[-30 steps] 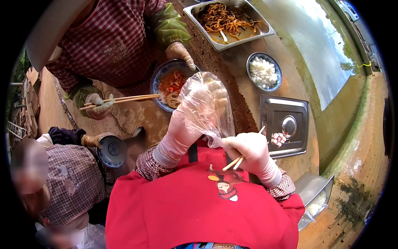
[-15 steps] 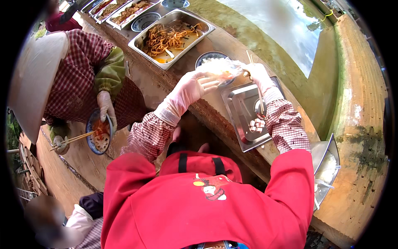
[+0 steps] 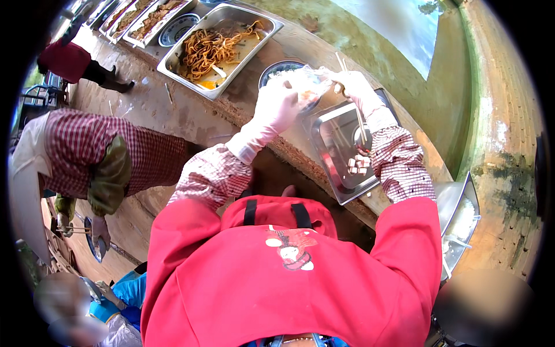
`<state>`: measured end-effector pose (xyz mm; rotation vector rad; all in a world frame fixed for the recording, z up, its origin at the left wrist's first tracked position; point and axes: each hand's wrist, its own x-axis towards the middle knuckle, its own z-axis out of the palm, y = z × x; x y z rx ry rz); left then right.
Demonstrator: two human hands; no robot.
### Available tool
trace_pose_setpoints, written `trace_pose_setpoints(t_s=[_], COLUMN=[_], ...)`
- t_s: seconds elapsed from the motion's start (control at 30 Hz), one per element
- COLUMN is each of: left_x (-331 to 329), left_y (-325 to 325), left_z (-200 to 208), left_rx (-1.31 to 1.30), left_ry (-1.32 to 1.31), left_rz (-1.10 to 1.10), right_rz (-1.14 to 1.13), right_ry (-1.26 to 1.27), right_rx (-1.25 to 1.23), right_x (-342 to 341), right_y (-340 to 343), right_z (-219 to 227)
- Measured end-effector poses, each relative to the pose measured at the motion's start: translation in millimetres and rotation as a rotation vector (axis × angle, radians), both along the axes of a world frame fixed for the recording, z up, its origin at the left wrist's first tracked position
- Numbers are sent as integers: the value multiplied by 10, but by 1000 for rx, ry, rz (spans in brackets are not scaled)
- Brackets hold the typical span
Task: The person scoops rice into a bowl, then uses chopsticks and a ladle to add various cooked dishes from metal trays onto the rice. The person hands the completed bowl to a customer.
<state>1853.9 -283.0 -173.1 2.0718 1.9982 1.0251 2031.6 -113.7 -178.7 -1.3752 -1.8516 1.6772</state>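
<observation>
Both my hands wear pale gloves and meet around a clear plastic bag (image 3: 315, 80) above a blue-rimmed bowl (image 3: 263, 77) with white food in it. My left hand (image 3: 279, 105) is closed at the bag's left side, thumb up. On the other side, my right hand (image 3: 357, 91) pinches the bag's edge and also keeps hold of wooden chopsticks (image 3: 361, 127). These point down over a steel tray (image 3: 348, 186) where pink-and-white cubes (image 3: 359, 165) lie. What the bag contains is blurred, partly orange. My left hand hides part of the bowl.
A steel pan (image 3: 267, 26) of brown noodles (image 3: 208, 53) stands left of the bowl on the ledge, beyond it a patterned bowl (image 3: 179, 29) and food trays. Water (image 3: 381, 63) borders the far side. A co-worker (image 3: 110, 153) at left holds a bowl; a rice container (image 3: 462, 222) sits right.
My left hand has curled its spread fingers in around the bag. The co-worker has moved left, away from me, with the bowl. The view has shifted slightly.
</observation>
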Motion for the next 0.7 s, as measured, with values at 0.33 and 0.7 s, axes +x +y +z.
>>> trace_pose_setpoints(t_s=[0.33,0.7], left_x=[-518,-845], left_y=[167,392], left_z=[585,820], left_rx=[180,350], left_ry=[-149,-88], left_rz=[-109,-171], right_rz=[49,160], right_ry=[-39,-51], right_rx=[93,230], right_x=[-144,-400], right_y=[11,71], right_z=[221,552])
